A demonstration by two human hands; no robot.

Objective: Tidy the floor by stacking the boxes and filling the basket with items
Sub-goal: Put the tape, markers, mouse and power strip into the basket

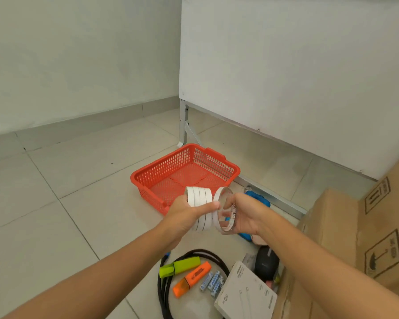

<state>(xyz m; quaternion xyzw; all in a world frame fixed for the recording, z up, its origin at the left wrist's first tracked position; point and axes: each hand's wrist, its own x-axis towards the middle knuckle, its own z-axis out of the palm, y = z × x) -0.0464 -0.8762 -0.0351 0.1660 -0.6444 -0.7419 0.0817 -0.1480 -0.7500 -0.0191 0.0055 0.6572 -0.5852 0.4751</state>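
left hand (184,212) grips tape stack (199,208) | right hand (244,215) holds clear roll (224,210) | blue item (258,199) half-hidden

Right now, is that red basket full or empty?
Empty: the red basket shows only its bare mesh bottom; its near corner is hidden behind the hands.

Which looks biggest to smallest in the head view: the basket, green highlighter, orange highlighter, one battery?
1. Basket
2. Green highlighter and orange highlighter: alike, not ranked
3. Battery
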